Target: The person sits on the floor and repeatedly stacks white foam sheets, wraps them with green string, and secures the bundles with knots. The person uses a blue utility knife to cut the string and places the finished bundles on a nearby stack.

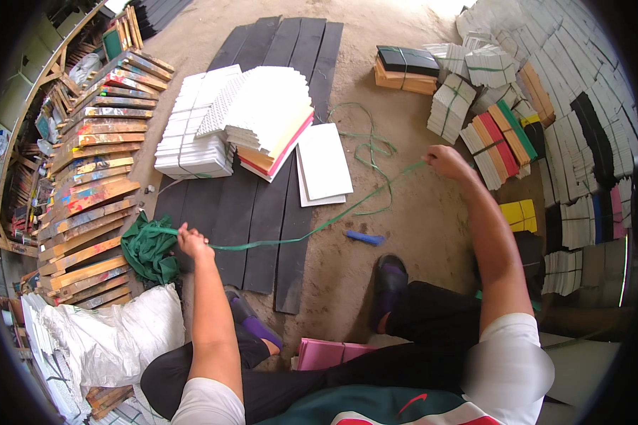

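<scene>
A long green strap [305, 239] hangs in a shallow curve between my two hands. My left hand [195, 242] is closed around it beside a crumpled heap of dark green cloth [149, 256], out of which the strap appears to come. Out to the right, my right hand [448, 163] grips the strap near its other end, fingers closed. Another thin green length [373, 145] lies in loose loops on the ground. Beyond the strap, stacked white sheets [273, 95], with yellow and red ones [283, 147] beneath, rest on black boards [262, 205].
A tied white stack [191, 134] and loose white sheets [324, 166] share the boards. Paint-marked wooden frames [99, 191] line the left. Tied bundles [454, 106] crowd the right. A small blue bundle [365, 238] lies on the ground; a white sack [120, 329] sits lower left.
</scene>
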`<state>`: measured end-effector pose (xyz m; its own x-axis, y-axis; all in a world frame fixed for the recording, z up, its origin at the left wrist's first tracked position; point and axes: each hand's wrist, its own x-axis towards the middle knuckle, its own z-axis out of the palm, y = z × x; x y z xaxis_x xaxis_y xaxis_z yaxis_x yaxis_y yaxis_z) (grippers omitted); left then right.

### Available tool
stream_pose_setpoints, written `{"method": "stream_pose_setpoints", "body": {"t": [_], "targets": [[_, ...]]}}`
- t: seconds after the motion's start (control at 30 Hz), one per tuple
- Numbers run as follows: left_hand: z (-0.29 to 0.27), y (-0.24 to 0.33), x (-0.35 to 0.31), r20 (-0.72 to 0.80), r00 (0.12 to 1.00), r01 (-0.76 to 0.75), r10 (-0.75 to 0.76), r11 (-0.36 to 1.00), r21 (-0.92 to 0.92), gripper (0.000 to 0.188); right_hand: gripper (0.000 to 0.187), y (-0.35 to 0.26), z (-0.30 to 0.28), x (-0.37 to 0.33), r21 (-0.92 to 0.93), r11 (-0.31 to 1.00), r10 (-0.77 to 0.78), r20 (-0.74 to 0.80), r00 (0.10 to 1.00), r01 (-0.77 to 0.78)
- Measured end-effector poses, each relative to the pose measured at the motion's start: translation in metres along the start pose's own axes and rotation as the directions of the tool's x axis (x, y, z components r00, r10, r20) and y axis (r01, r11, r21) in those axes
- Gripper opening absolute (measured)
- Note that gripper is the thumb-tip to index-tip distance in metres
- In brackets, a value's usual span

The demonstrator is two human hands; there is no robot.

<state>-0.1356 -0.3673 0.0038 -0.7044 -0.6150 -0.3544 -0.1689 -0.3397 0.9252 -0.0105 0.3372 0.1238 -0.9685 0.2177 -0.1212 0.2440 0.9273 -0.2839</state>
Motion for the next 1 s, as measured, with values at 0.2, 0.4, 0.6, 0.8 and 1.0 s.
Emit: {"method": "stream_pose_setpoints", "body": {"t": [0.2, 0.4, 0.6, 0.8, 1.0], "targets": [[0.073, -0.014, -0.103, 0.574, 0.810, -0.283, 0.122, 0.938, 0.199, 0.033, 0.023, -0.042, 0.073, -0.014, -0.111, 0.994, 0.029, 0.293, 0.956, 0.004], [0.113, -0.064, -0.252, 0.943, 0.332, -0.304, -0.018, 0.944, 0.126, 0.045, 0.027, -0.207, 0.107, -0.050, 0.688, 0.650, -0.586, 0.185, 0.789, 0.322], [0.093, -0.047, -0.156, 0.826, 0.512, -0.280, -0.237, 0.863, 0.421, 0.042, 0.043, -0.110, 0.081, -0.015, 0.585, 0.811, -0.296, 0.441, 0.847, -0.022], [0.041, -0.035, -0.071, 0.645, 0.731, -0.256, -0.223, 0.787, 0.562, 0.040, 0.042, -0.020, 0.045, -0.019, 0.296, 0.909, 0.067, 0.593, 0.803, -0.295], [0.016, -0.020, -0.012, 0.397, 0.912, -0.168, -0.097, 0.797, 0.580, 0.041, 0.041, 0.050, 0.047, -0.031, 0.323, 0.825, 0.271, 0.494, 0.826, -0.464]]}}
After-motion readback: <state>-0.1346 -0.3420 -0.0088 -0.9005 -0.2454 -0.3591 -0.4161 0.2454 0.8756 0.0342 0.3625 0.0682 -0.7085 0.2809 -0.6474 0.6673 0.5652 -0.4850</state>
